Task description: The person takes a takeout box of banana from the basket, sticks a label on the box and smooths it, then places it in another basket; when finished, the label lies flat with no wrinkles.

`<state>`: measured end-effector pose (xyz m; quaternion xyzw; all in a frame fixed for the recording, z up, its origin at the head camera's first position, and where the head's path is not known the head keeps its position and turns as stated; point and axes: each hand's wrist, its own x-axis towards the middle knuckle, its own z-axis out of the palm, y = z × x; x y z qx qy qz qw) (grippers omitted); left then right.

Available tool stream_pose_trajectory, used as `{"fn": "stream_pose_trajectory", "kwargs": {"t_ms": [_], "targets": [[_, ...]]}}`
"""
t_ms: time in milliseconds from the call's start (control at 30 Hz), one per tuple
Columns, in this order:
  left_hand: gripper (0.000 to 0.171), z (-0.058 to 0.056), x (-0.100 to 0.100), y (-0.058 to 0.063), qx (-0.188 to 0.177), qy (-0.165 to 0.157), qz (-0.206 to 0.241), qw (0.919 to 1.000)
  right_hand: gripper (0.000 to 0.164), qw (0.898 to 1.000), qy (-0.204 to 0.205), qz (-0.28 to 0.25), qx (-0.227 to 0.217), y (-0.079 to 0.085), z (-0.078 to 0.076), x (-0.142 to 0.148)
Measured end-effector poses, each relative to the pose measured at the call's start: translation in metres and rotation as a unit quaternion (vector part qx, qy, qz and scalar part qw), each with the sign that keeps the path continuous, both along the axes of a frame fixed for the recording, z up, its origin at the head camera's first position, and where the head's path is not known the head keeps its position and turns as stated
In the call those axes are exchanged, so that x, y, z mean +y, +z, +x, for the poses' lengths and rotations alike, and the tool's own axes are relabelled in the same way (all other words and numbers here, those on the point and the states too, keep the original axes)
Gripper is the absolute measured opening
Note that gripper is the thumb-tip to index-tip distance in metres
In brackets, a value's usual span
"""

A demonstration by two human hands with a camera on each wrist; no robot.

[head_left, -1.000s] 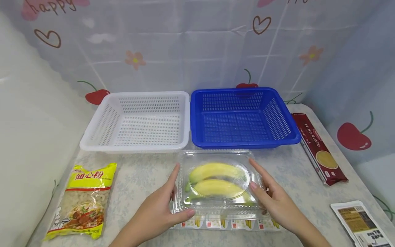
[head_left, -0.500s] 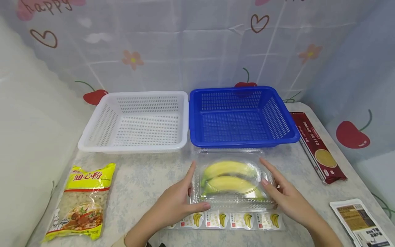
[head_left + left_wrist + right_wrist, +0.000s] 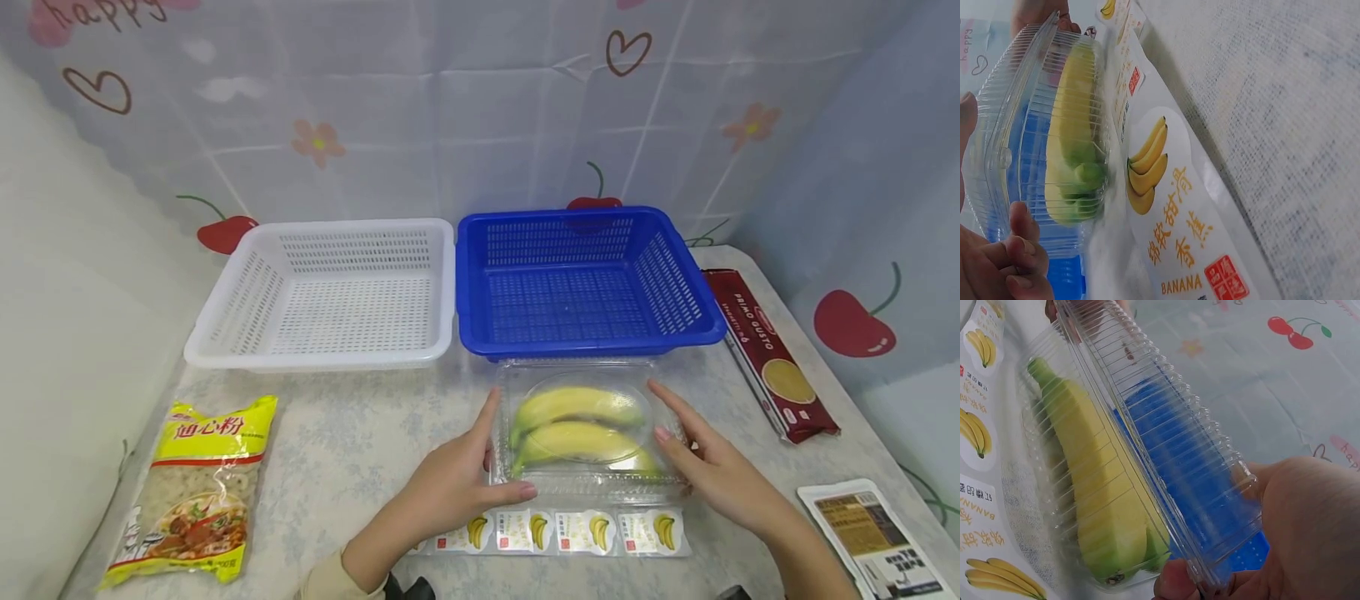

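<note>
Lying at the far left of the pale, blue-flowered surface (image 3: 337, 467), a yellow-ended, see-through plastic bag of macaroni (image 3: 197, 487) shows a printed dish on its front. Behind it and to its right stands a white, rectangular, slotted plastic basket (image 3: 318, 361). Next comes the left hand (image 3: 453, 479) — below it a beige sleeve (image 3: 330, 575) — gripping the left side of a clear, ribbed plastic clamshell container (image 3: 585, 490), its thumb along the near corner. Two yellow bananas with green ends (image 3: 577, 442) lie inside. A strip of white stickers printed with bananas (image 3: 581, 533) lies flat just in front of the container. Directly behind it is a blue, rectangular, slotted plastic basket (image 3: 592, 345), its rim against the white one's. The right hand (image 3: 716, 471) grips the container's right side. Farther right, a long, dark-red spaghetti packet (image 3: 772, 354) slants beside the blue basket — and nearest the right edge lies a flat white pouch with a brown panel (image 3: 873, 533).
</note>
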<state>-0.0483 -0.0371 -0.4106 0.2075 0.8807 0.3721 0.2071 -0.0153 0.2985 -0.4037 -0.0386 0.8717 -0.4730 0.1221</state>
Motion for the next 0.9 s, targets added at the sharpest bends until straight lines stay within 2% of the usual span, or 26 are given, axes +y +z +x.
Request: {"fn": "stream_pose_trajectory", "kwargs": {"t_ms": [133, 300, 500, 733, 900], "targets": [[0.116, -0.002, 0.004, -0.002, 0.006, 0.000, 0.005, 1.0000, 0.059, 1.000, 0.002, 0.010, 0.005, -0.003, -0.001, 0.004], [0.116, -0.003, 0.008, -0.002, 0.017, -0.002, 0.001, 0.9998, 0.060, 0.999, 0.006, 0.048, 0.013, -0.003, 0.000, 0.007], [0.113, -0.003, 0.002, 0.001, 0.037, 0.013, -0.020, 0.9990, 0.064, 0.995, -0.006, 0.086, 0.055, 0.000, 0.000, 0.009], [0.105, 0.006, -0.027, 0.009, 0.042, 0.046, -0.028, 0.9976, 0.062, 0.976, -0.072, 0.170, 0.113, 0.011, 0.005, 0.007], [0.097, 0.016, -0.052, 0.013, 0.057, 0.069, -0.041, 0.9951, 0.062, 0.961, -0.111, 0.170, 0.186, 0.021, 0.007, -0.004]]}}
